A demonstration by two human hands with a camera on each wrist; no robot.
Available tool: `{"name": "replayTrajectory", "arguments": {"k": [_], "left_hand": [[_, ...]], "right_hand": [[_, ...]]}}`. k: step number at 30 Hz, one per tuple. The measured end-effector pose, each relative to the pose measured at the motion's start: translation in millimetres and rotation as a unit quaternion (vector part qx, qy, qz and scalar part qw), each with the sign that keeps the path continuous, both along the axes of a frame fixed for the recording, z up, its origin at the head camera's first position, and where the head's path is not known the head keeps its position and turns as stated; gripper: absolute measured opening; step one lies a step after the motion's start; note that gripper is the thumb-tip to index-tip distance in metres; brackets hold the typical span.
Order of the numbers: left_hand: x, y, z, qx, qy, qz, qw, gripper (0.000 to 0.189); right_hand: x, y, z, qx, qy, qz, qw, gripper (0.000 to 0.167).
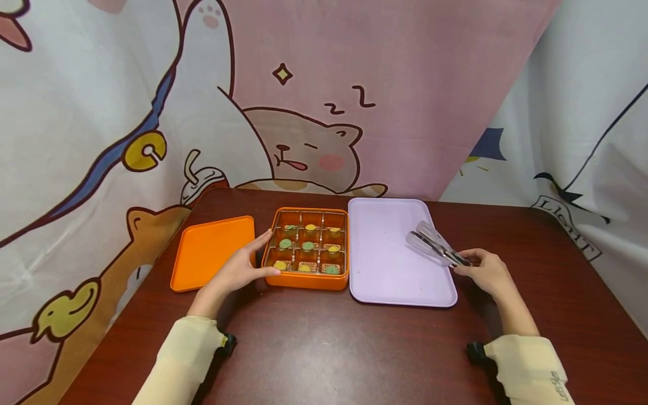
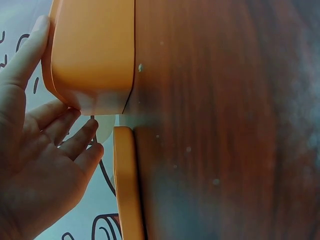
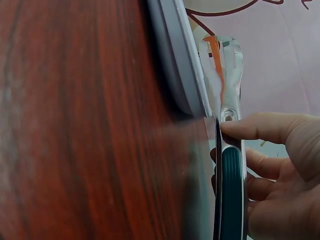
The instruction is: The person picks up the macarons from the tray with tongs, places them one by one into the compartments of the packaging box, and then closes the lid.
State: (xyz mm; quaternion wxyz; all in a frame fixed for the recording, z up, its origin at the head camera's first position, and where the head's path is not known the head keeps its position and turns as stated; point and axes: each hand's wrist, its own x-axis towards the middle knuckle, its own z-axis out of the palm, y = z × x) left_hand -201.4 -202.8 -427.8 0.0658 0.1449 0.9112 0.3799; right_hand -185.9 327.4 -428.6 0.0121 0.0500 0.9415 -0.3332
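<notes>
My left hand (image 1: 240, 267) rests against the left side of an orange divided box (image 1: 306, 281). Its thumb lies over the front rim, and its fairly straight fingers touch the left edge. In the left wrist view the lower fingers (image 2: 85, 145) stand slightly bent beside the box's wall. Small green and yellow round pieces (image 1: 307, 246) sit in the box's clear compartments. My right hand (image 1: 488, 273) grips a pair of tongs (image 1: 437, 247) with dark green handle grips (image 3: 231, 185), thumb on the near side and fingers behind. The tongs' clear tips reach over the lilac tray (image 1: 390, 264).
An orange lid (image 1: 212, 253) lies to the left of the box, partly behind my left hand. The tray stands right up against the box's right side. A printed cloth (image 1: 405, 112) hangs behind the dark wooden table (image 1: 324, 349).
</notes>
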Motion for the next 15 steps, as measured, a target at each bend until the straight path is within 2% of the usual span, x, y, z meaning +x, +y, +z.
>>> {"name": "replayTrajectory", "arguments": {"k": [10, 15], "left_hand": [[-0.5, 0.2, -0.3, -0.001, 0.001, -0.001, 1.0, 0.095], [-0.1, 0.4, 0.5, -0.002, -0.002, 0.0, 1.0, 0.095]], "right_hand": [[4.3, 5.7, -1.5, -0.049, 0.012, 0.011, 0.9987, 0.052], [6.9, 5.6, 1.6, -0.068, 0.034, -0.001, 0.9971, 0.048]]}}
